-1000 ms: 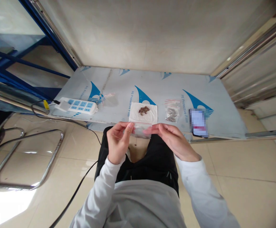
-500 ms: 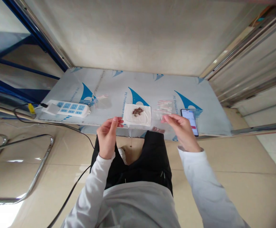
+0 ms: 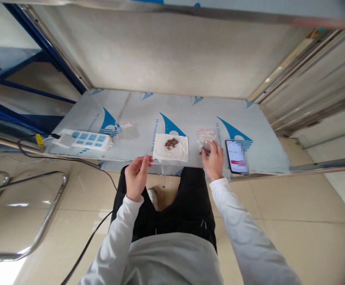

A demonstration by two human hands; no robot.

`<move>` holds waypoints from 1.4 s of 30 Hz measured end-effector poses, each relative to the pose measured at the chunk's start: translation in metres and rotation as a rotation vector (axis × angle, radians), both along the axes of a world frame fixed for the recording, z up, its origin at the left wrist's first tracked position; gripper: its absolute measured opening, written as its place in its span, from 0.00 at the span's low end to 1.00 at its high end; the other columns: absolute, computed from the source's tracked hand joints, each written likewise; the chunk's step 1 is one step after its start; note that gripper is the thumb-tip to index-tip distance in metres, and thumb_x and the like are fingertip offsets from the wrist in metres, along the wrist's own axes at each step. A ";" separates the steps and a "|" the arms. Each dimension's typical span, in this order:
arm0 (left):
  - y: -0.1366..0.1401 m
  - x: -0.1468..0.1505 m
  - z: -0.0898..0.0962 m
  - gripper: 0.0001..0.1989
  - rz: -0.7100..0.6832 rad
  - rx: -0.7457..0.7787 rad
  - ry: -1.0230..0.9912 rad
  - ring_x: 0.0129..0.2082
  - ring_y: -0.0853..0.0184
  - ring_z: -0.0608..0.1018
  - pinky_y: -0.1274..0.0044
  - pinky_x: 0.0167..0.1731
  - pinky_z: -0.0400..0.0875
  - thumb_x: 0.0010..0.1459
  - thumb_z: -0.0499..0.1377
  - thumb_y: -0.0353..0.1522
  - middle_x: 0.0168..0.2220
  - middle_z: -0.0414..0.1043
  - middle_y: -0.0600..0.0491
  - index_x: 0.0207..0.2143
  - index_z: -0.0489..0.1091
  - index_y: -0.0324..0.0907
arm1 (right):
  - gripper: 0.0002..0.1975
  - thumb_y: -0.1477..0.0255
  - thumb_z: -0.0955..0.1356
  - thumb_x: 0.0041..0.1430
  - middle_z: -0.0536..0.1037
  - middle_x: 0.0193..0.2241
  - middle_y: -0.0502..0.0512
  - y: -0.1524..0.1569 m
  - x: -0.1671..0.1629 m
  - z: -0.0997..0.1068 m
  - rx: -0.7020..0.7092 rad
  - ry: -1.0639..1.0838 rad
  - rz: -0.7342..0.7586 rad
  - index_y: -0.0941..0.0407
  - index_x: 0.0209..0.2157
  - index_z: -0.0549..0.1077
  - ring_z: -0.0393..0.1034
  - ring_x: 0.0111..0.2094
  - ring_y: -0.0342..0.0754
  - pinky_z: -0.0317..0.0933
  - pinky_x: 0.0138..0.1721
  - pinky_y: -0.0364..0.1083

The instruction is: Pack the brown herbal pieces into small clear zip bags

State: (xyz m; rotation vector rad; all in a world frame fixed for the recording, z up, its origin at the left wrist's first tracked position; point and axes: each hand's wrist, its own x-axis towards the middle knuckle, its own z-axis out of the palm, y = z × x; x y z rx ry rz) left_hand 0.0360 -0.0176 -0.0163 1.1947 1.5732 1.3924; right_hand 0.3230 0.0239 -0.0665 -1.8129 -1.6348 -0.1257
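My right hand (image 3: 214,161) is at the right of the bench, its thumb and fingers closed around a small clear zip bag (image 3: 203,145) with dark brown pieces inside. The bag is partly hidden by the fingers and lies against several flat clear zip bags (image 3: 205,132) with red-striped tops. Just past the bench's front edge, my left hand (image 3: 136,178) is raised with thumb and fingers pinched together; whether anything is between them I cannot make out. Between the hands, a white folded cloth or tissue (image 3: 160,152) bears a small heap of brown pieces (image 3: 171,143).
A phone (image 3: 234,156) with a lit screen lies right of my right hand. On the left are a white power strip (image 3: 92,140) with a plugged-in adapter and another clear bag (image 3: 129,131). The film-covered bench (image 3: 148,105) meets a wall behind. A metal-framed chair (image 3: 56,202) stands lower left.
My right hand has moved left and brought the bag of brown pieces from the bench's front edge onto the bench by the other bags. My left hand keeps its pinch, slightly lower in view.
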 end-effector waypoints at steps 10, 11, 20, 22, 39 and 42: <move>0.105 -0.046 -0.053 0.21 0.308 -0.243 0.665 0.43 0.58 0.78 0.68 0.45 0.70 0.57 0.60 0.35 0.54 0.67 0.39 0.53 0.68 0.40 | 0.16 0.71 0.63 0.62 0.72 0.50 0.64 -0.057 -0.073 0.010 0.016 0.156 0.271 0.56 0.52 0.68 0.64 0.53 0.56 0.61 0.54 0.58; 0.114 -0.048 -0.055 0.20 0.278 -0.276 0.694 0.44 0.56 0.77 0.67 0.44 0.70 0.56 0.61 0.35 0.54 0.66 0.39 0.51 0.70 0.41 | 0.16 0.71 0.63 0.63 0.72 0.49 0.63 -0.061 -0.079 0.012 0.003 0.173 0.294 0.56 0.52 0.68 0.65 0.53 0.55 0.61 0.54 0.57; 0.116 -0.060 -0.061 0.08 0.261 -0.139 0.661 0.40 0.61 0.77 0.71 0.43 0.68 0.59 0.57 0.29 0.43 0.70 0.43 0.36 0.76 0.39 | 0.13 0.71 0.62 0.63 0.74 0.48 0.61 -0.083 -0.095 0.015 -0.061 0.262 0.319 0.55 0.48 0.70 0.67 0.51 0.54 0.61 0.54 0.58; 0.114 -0.062 -0.059 0.09 0.314 -0.082 0.612 0.36 0.65 0.76 0.73 0.43 0.68 0.60 0.56 0.31 0.44 0.69 0.42 0.39 0.75 0.37 | 0.13 0.70 0.63 0.63 0.74 0.47 0.61 -0.082 -0.094 0.017 -0.069 0.287 0.318 0.55 0.48 0.71 0.67 0.51 0.55 0.61 0.54 0.58; -0.058 0.024 -0.002 0.11 -0.220 0.238 0.326 0.31 0.69 0.74 0.75 0.35 0.72 0.59 0.59 0.35 0.41 0.74 0.47 0.44 0.74 0.43 | 0.17 0.59 0.67 0.59 0.82 0.37 0.60 -0.047 -0.140 0.086 -0.391 1.155 0.416 0.58 0.40 0.77 0.78 0.37 0.54 0.72 0.42 0.51; -0.056 0.025 0.013 0.14 -0.154 0.086 0.075 0.29 0.69 0.73 0.76 0.34 0.71 0.62 0.55 0.39 0.36 0.74 0.48 0.43 0.75 0.41 | 0.13 0.66 0.65 0.63 0.81 0.42 0.57 -0.065 -0.129 0.080 -0.201 0.846 0.441 0.53 0.45 0.77 0.77 0.43 0.52 0.69 0.47 0.51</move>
